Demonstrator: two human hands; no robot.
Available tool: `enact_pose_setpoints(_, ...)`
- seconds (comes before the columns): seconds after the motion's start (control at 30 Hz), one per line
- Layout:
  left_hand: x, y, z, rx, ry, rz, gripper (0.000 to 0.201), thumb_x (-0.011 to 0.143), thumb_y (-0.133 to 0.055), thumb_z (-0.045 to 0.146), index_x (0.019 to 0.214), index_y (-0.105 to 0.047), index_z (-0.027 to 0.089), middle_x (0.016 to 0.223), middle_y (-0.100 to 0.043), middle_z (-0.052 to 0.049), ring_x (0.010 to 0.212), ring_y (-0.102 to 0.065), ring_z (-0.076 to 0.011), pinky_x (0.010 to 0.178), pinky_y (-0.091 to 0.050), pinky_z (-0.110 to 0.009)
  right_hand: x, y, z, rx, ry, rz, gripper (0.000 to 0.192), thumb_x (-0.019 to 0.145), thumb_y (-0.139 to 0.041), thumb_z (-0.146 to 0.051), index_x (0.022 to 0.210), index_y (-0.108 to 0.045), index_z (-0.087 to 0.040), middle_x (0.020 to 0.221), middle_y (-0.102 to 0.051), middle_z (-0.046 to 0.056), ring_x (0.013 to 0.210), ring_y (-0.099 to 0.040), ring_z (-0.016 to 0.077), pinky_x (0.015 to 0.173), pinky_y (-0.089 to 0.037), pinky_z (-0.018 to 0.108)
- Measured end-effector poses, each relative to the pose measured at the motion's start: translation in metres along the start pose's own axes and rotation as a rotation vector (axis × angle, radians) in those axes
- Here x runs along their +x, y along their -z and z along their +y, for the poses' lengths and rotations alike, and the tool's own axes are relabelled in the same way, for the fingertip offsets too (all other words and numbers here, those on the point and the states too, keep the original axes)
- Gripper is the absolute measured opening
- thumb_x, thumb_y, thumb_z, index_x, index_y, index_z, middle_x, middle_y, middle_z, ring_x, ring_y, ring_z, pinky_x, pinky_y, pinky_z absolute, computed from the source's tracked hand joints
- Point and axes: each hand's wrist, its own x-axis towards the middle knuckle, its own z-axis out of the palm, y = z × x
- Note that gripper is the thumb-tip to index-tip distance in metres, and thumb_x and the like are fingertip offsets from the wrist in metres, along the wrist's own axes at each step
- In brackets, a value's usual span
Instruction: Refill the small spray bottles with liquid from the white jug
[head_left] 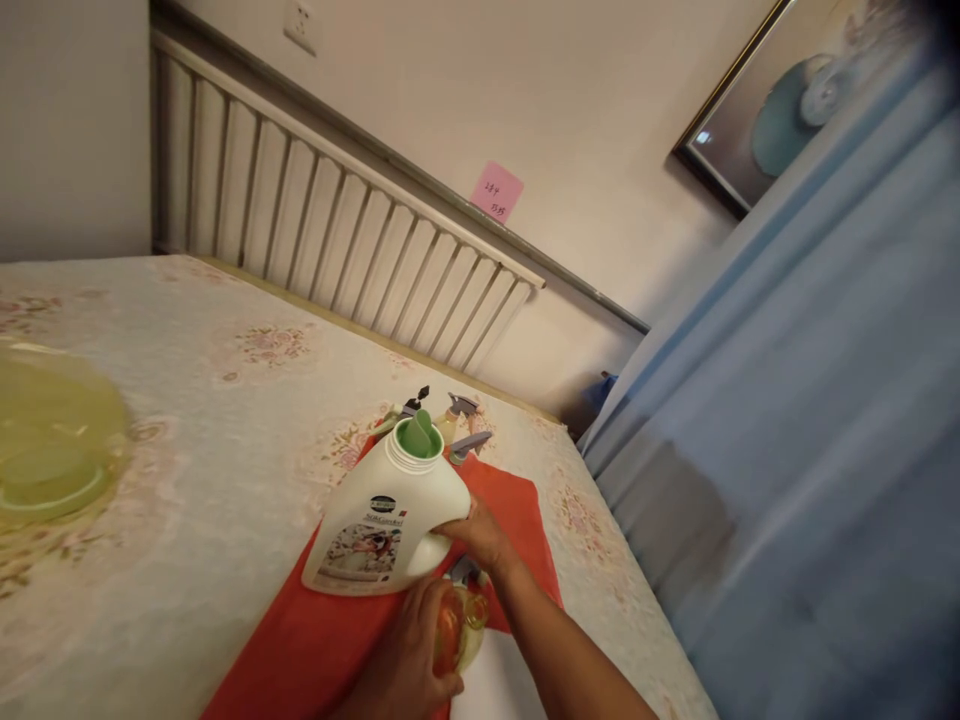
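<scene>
A white detergent jug [367, 530] stands uncapped on the red cloth, tilted in the view, with a green pouring spout [420, 437] in its mouth. My right hand [480, 535] is closed around the jug's handle on its right side. Lower down, my left hand [420, 645] grips a small see-through yellowish bottle [470, 640]. That bottle's round open mouth points up towards me, and part of its body is hidden by my fingers. A grey piece [465, 570] shows just behind the bottle, half covered by my right forearm.
Behind the jug are a grey trigger sprayer [463, 405], another grey spray head [471, 445] and a black pump top [415, 402]. The red cloth [517, 500] covers part of the floral tablecloth [202, 420]. A yellow translucent basin [60, 430] sits left. A blue curtain [810, 400] hangs right.
</scene>
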Motion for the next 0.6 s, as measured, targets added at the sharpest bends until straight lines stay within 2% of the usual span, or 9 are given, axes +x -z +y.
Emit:
enact_pose_setpoints(0.2, -0.002, 0.002, 0.006, -0.005, -0.032, -0.008, 0.079, 0.050, -0.058, 0.009, 0.128, -0.048, 0.017, 0.135, -0.053, -0.014, 0.132, -0.045, -0.0318, 0.116, -0.033, -0.045, 0.001, -0.011, -0.008, 0.011, -0.017, -0.050, 0.030, 0.048, -0.086, -0.033, 0.069, -0.068, -0.021, 0.072, -0.070, -0.003, 0.069, -0.060, 0.0182, 0.073, -0.052, 0.032)
enact_pose_setpoints(0.3, -0.002, 0.004, 0.007, -0.013, -0.052, -0.018, 0.076, 0.051, -0.056, 0.008, 0.126, -0.048, 0.019, 0.129, -0.056, -0.011, 0.127, -0.048, -0.0296, 0.114, -0.035, -0.044, 0.001, -0.024, -0.019, -0.002, -0.010, -0.060, 0.031, 0.047, -0.087, -0.034, 0.065, -0.066, -0.020, 0.063, -0.065, -0.004, 0.060, -0.055, 0.0150, 0.062, -0.049, 0.027)
enact_pose_setpoints(0.4, -0.002, 0.007, 0.011, -0.006, -0.028, -0.049, 0.077, 0.051, -0.058, 0.009, 0.127, -0.048, 0.018, 0.131, -0.056, -0.012, 0.128, -0.047, -0.0311, 0.114, -0.034, -0.046, 0.005, -0.042, -0.031, -0.015, 0.006, -0.050, 0.031, 0.049, -0.086, -0.034, 0.067, -0.065, -0.019, 0.059, -0.059, -0.006, 0.052, -0.047, 0.0111, 0.050, -0.040, 0.022)
enact_pose_setpoints(0.5, -0.003, 0.013, 0.018, -0.007, 0.028, -0.087, 0.079, 0.051, -0.062, 0.012, 0.129, -0.047, 0.014, 0.134, -0.054, -0.016, 0.129, -0.046, -0.0334, 0.114, -0.034, -0.046, 0.010, -0.059, -0.042, -0.049, 0.029, -0.022, 0.031, 0.050, -0.086, -0.032, 0.069, -0.065, -0.019, 0.059, -0.055, -0.007, 0.050, -0.043, 0.0091, 0.047, -0.036, 0.021)
enact_pose_setpoints(0.6, -0.004, 0.017, 0.023, -0.017, 0.040, -0.095, 0.074, 0.052, -0.062, 0.013, 0.125, -0.050, 0.017, 0.128, -0.059, -0.013, 0.123, -0.051, -0.0324, 0.110, -0.039, -0.044, 0.011, -0.068, -0.054, -0.119, 0.057, 0.011, 0.030, 0.050, -0.085, -0.031, 0.069, -0.066, -0.018, 0.059, -0.054, -0.007, 0.051, -0.044, 0.0093, 0.047, -0.037, 0.021)
